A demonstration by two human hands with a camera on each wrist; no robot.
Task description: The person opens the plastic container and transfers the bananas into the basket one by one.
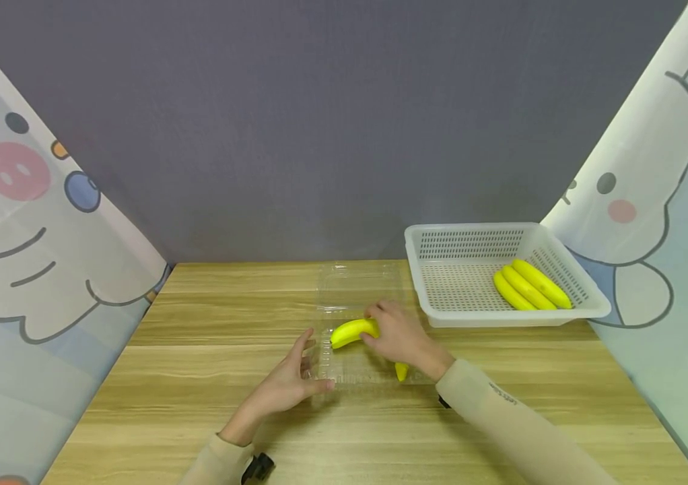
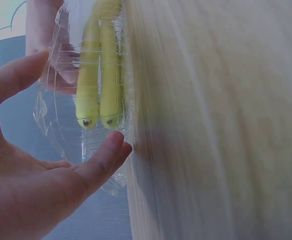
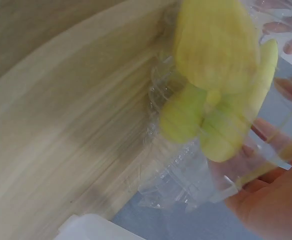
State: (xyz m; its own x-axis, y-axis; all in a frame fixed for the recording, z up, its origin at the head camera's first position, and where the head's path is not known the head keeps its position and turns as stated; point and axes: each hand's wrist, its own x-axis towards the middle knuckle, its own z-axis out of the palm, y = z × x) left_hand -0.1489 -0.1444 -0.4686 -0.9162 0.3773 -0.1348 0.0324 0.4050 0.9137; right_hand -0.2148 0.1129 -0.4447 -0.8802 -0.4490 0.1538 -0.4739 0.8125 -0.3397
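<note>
Head view: right hand (image 1: 400, 334) grips a banana (image 1: 350, 332) (left hand (image 1: 285, 385), fingers spread, at clear container (image 1: 350, 369)).

I seem to be in a small screened-off booth, judging by the grey panel (image 1: 344, 135) at the far side, cartoon sheets (image 1: 47, 269) left and right, and this wooden table (image 1: 198, 364).

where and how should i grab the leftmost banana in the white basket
Grip the leftmost banana across its middle, probably from above and left: the white basket is open-topped and bare there, while two other bananas lie close along its right.
</note>
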